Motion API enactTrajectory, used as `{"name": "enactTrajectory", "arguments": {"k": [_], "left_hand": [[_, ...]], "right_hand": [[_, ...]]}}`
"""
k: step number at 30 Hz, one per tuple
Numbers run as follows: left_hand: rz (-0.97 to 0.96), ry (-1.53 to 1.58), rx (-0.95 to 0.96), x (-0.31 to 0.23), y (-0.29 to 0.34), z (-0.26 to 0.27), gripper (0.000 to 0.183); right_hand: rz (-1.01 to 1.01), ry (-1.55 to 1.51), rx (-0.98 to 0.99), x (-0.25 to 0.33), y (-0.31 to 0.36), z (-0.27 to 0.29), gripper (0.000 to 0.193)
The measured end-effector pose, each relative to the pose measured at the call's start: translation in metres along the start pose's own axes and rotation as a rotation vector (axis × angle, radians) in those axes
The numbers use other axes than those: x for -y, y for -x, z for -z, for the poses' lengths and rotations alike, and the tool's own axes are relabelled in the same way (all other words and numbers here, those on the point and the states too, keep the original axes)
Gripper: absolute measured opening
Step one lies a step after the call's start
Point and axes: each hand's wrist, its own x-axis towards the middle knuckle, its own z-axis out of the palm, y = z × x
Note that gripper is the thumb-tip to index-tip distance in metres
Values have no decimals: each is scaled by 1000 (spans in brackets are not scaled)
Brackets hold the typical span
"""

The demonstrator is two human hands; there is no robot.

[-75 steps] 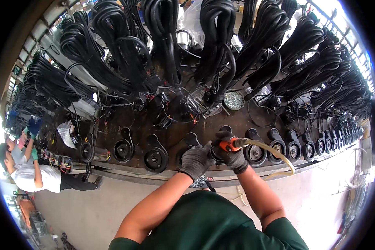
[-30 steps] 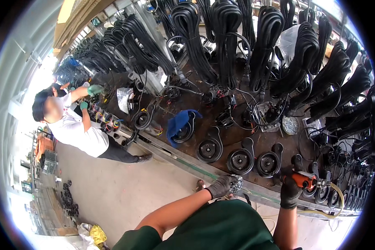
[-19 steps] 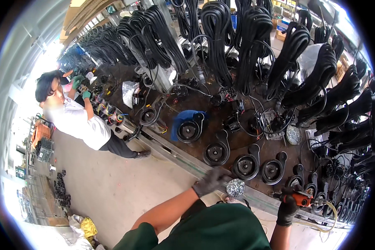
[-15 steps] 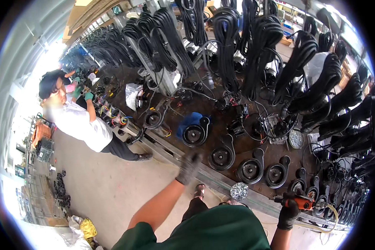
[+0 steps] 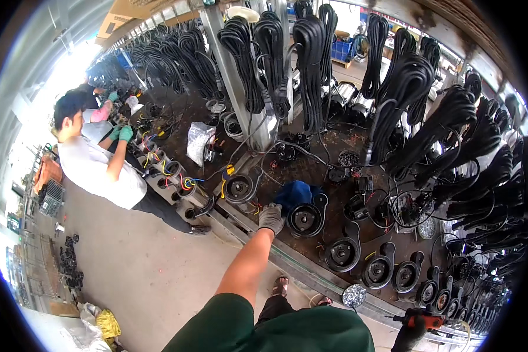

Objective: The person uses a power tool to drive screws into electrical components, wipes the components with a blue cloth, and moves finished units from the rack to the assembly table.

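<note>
My left hand (image 5: pixel 271 217), in a grey glove, reaches to the bench edge beside a crumpled blue cloth (image 5: pixel 293 195) and a round black housing with a side arm (image 5: pixel 305 219). Its fingers point away from me and their tips are hard to make out, so I cannot tell whether they grip anything. At the lower right, my right hand (image 5: pixel 409 337), in a dark glove, is closed around an orange air screwdriver (image 5: pixel 426 321), its bit pointing left. More round black housings (image 5: pixel 342 253) stand in a row along the bench edge to the right.
Looped black cables (image 5: pixel 311 70) hang from a rack over the bench. A round dish of small screws (image 5: pixel 354 295) sits at the front edge. On the left, a co-worker in a white shirt (image 5: pixel 102 170) works beside metal cylinders with coloured wires (image 5: pixel 170 168). A clear plastic bag (image 5: pixel 200 142) lies behind.
My left hand has moved forward to the bench edge by the blue cloth. The view has shifted, so the bench sits lower in it. The screwdriver stays in my right hand.
</note>
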Motion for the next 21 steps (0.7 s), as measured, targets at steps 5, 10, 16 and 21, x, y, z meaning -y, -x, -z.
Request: {"name": "enactTrajectory", "arguments": {"k": [5, 10, 16, 21], "left_hand": [[15, -33, -32, 6, -12, -6, 21], [28, 569, -166, 52, 19, -5, 29], [302, 1350, -201, 67, 106, 66, 48], [54, 1192, -59, -11, 138, 143, 47]], "right_hand": [[-21, -26, -78, 6, 17, -15, 64], [-18, -147, -110, -7, 19, -23, 61], [-114, -134, -19, -13, -2, -64, 60], [-168, -57, 59, -32, -31, -106, 51]]}}
